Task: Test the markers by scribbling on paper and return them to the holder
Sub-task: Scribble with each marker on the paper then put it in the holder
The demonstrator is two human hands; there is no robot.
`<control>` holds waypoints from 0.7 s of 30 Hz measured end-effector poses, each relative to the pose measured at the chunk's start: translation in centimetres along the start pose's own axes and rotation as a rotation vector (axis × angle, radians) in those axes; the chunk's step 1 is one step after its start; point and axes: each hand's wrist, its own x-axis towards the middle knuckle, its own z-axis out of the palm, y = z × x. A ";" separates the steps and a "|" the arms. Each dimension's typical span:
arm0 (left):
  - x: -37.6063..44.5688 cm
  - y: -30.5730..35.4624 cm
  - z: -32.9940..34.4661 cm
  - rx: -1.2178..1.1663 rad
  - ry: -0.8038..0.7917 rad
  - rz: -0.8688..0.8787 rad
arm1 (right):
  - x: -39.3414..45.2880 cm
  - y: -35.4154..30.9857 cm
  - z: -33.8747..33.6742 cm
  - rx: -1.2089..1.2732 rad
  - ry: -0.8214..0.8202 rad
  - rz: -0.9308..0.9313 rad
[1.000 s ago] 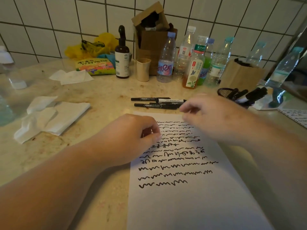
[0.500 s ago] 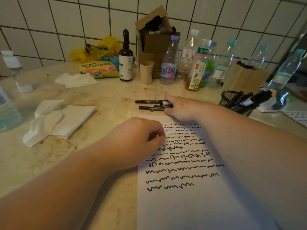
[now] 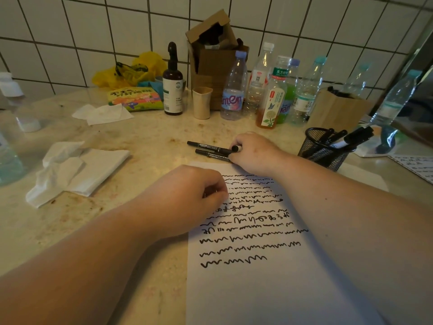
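A stained stone counter (image 3: 145, 139) fills the view, backed by a white tiled wall (image 3: 70, 31). On it lies a long sheet of paper (image 3: 264, 289), its upper half covered in black scribbles. The left hand (image 3: 187, 202) rests as a loose fist on the paper's left edge, grasping nothing visible. The right hand (image 3: 253, 152), just past the paper's top edge, has fingers curled around the end of a black marker (image 3: 236, 148); two more black markers (image 3: 206, 149) lie side by side touching it on the counter. To the right stands a black mesh holder (image 3: 316, 148) with several markers leaning inside. Behind are a cardboard box (image 3: 210, 55), a row of plastic bottles (image 3: 269, 90), a dark pump bottle (image 3: 173, 83), and a small beige cup (image 3: 202, 103). Crumpled white tissues (image 3: 77, 170) sit at left.
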 end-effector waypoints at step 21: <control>-0.1 0.1 -0.1 -0.063 0.015 -0.040 | -11.1 2.4 -5.2 0.793 -0.043 0.051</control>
